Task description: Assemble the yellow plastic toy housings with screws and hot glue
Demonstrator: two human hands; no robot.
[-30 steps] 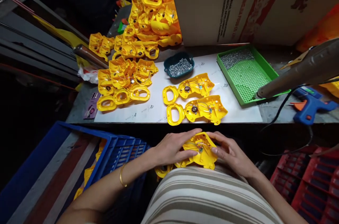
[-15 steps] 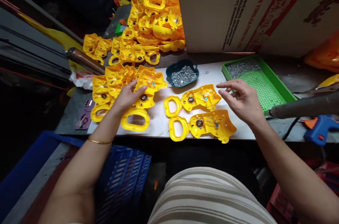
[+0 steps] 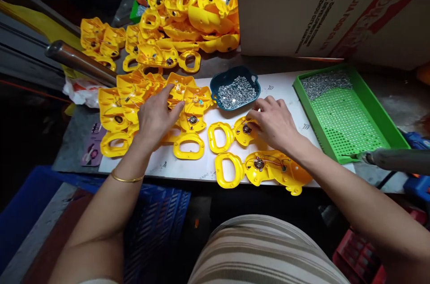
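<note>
Dim room, far left nearly black; light falls mostly on the grey workbench (image 3: 72, 134), topped with white sheeting (image 3: 280, 84). Big printed cardboard carton (image 3: 282, 15) standing behind, right of centre. Blue crate (image 3: 161, 221) low left, red crate (image 3: 358, 248) low right.

Left of centre, the left hand (image 3: 156, 116) spreads its fingers over a cluster of yellow shells (image 3: 112, 109). At centre right, the right hand (image 3: 273, 122) curls over the far shell (image 3: 242, 131), fingertips partly hidden; the near shell (image 3: 268, 168) lies just below. A bowl (image 3: 226, 77) of screws (image 3: 237, 93) sits above centre, a green tray (image 3: 356, 116) at right, a carton (image 3: 285, 6) at upper right
</note>
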